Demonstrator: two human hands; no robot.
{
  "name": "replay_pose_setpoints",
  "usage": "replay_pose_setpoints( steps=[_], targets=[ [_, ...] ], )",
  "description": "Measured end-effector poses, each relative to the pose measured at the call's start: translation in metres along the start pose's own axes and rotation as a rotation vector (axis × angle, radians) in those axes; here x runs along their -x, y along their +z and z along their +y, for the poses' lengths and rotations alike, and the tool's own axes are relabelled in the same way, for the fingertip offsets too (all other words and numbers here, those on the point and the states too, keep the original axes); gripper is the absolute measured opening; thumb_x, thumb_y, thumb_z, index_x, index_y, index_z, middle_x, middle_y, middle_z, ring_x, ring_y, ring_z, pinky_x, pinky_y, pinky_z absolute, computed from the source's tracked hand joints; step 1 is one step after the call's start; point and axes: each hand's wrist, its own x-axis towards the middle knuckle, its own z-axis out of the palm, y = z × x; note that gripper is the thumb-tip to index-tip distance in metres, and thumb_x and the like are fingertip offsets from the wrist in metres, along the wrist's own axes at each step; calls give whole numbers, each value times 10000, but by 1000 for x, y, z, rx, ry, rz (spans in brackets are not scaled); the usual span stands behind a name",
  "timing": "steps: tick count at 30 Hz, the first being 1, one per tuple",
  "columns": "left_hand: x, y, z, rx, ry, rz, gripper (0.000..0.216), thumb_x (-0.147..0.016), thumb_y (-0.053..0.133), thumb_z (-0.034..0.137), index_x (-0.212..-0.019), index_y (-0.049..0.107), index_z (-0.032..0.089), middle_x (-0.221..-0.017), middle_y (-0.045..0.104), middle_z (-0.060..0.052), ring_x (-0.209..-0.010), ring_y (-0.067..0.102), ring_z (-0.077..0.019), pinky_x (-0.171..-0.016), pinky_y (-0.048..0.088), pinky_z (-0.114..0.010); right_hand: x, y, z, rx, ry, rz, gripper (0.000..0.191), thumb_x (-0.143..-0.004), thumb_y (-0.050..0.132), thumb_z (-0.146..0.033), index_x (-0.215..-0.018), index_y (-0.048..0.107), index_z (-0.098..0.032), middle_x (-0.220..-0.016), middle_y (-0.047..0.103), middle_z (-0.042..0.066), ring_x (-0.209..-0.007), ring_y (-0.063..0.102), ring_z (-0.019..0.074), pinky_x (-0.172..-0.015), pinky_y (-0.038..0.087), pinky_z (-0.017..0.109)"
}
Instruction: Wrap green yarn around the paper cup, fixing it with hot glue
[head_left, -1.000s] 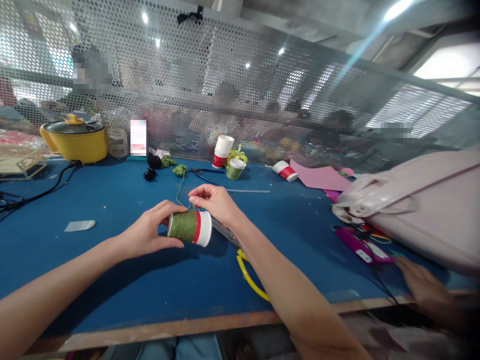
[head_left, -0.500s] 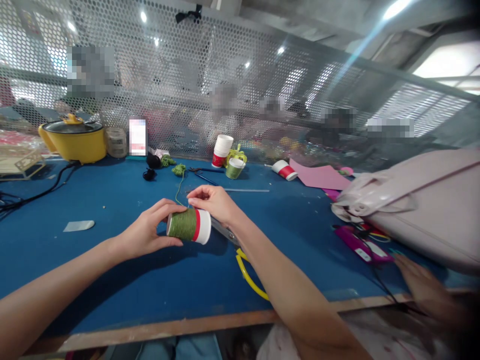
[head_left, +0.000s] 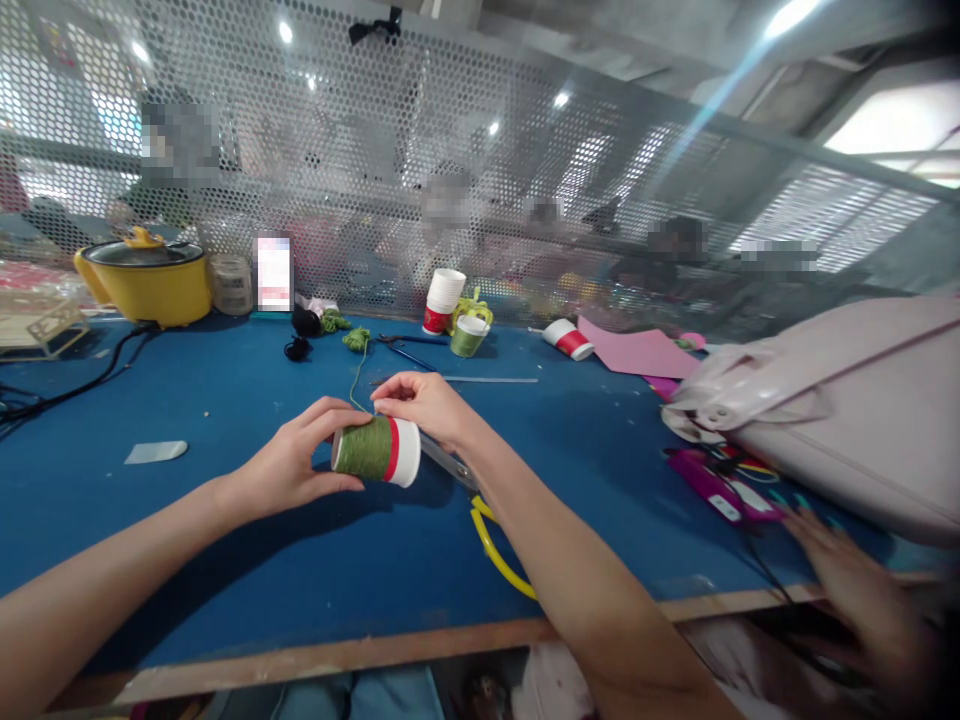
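Observation:
My left hand (head_left: 289,455) grips a paper cup (head_left: 375,450) lying on its side, thumb below and fingers on top. Green yarn is wound round most of the cup; a red band and white rim show at its right end. A green strand (head_left: 356,375) runs from the cup's top to a small yarn ball (head_left: 356,339). Just above the cup, my right hand (head_left: 420,400) is closed in a pinch; whatever is between its fingertips is too small to make out. Scissors (head_left: 495,555) with yellow handles lie open-handled under my right forearm, partly hidden.
At the back stand a yellow pot (head_left: 150,285), a lit phone (head_left: 274,275), stacked cups (head_left: 445,300) and a green-wrapped cup (head_left: 469,336). Another red-and-white cup (head_left: 568,340) lies right of them. A pale bag (head_left: 840,420), purple device (head_left: 720,488) and another person's hand (head_left: 821,545) are at right.
The cup and both my hands stay almost where they were. At the right, the other person's hand has moved up slightly, near the purple device.

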Motion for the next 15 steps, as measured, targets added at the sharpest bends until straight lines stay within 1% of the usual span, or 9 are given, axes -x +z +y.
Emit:
replay_pose_setpoints(
  steps=[3, 5, 7, 8, 10, 12, 13, 15],
  targets=[
    [0, 1, -1, 69, -36, -4, 486, -735, 652, 307, -1158, 432, 212, -1103, 485, -92, -1002, 507, -217, -816, 475, -341, -2, 1, 2, -39, 40, -9, 79, -663, 620, -61, -686, 601, -134, -616, 586, -20, -566, 511, 69, -612, 413, 221],
    [0, 2, -2, 147, -58, 10, 484, -730, 653, 309, -1154, 437, 218, -1096, 487, -90, -996, 512, -217, -815, 482, -348, -5, 0, 5, -84, 69, -2, 71, -707, 584, -71, -741, 597, -132, -636, 601, -7, -579, 530, 75, -625, 423, 223],
    [-1, 3, -2, 237, -100, 46, 484, -717, 659, 310, -1141, 444, 216, -1088, 491, -87, -973, 527, -213, -807, 490, -353, -8, -3, 7, -106, 82, 29, 44, -764, 549, -130, -794, 580, -133, -670, 614, 9, -585, 539, 81, -618, 428, 224],
    [-1, 3, -2, 282, -136, 72, 489, -704, 668, 312, -1130, 447, 211, -1076, 500, -83, -950, 541, -209, -799, 494, -356, -9, -5, 8, -104, 79, 58, 59, -791, 533, -183, -801, 567, -136, -682, 614, 16, -578, 536, 82, -599, 425, 222],
    [-3, 2, -3, 363, -242, 123, 514, -670, 688, 315, -1106, 445, 193, -1030, 536, -72, -887, 573, -200, -777, 501, -363, -9, -8, 8, -79, 48, 123, 193, -821, 502, -324, -766, 539, -143, -695, 607, 26, -568, 525, 87, -557, 411, 217],
    [-5, 1, -5, 438, -367, 167, 543, -639, 703, 321, -1088, 432, 178, -956, 574, -54, -823, 600, -195, -742, 509, -363, -7, -11, 5, -44, -4, 145, 356, -827, 432, -473, -710, 520, -148, -689, 595, 38, -587, 529, 101, -542, 400, 219],
    [-6, 0, -6, 469, -425, 186, 554, -628, 706, 326, -1081, 426, 173, -922, 586, -44, -798, 608, -195, -722, 512, -359, -5, -11, 4, -19, -37, 120, 433, -826, 378, -535, -694, 521, -149, -688, 592, 45, -608, 536, 112, -549, 399, 225],
    [-8, -1, -8, 518, -508, 225, 557, -620, 705, 338, -1067, 420, 169, -879, 597, -31, -764, 618, -193, -685, 514, -343, 0, -10, 1, 77, -113, 18, 544, -822, 277, -604, -688, 538, -146, -695, 593, 55, -651, 541, 132, -581, 396, 244]
  ],
)
